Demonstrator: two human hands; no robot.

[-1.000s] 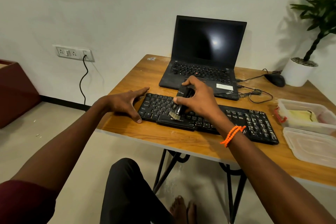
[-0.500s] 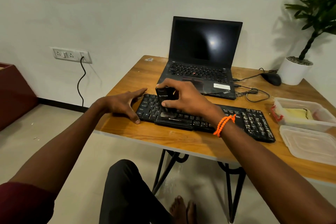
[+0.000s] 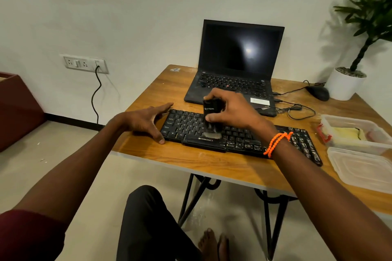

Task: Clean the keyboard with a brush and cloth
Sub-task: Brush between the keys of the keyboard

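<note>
A black keyboard (image 3: 239, 136) lies across the front of the wooden table (image 3: 212, 161). My right hand (image 3: 231, 110) grips a black brush (image 3: 211, 110) upright, its pale bristles pressed on the keys near the keyboard's front middle. My left hand (image 3: 146, 122) rests flat with spread fingers at the keyboard's left end, thumb along its front corner. A yellow cloth (image 3: 347, 133) lies inside a clear plastic box (image 3: 331, 121) at the right.
An open black laptop (image 3: 237, 70) stands behind the keyboard. A mouse (image 3: 318, 93), cables and a potted plant (image 3: 347, 85) sit at the back right. A clear lid (image 3: 364, 167) lies at the right front edge. My knee shows below the table.
My right hand has swept the brush left across the keys and then back toward the middle, turning it upright. My left hand has stayed at the keyboard's left end.
</note>
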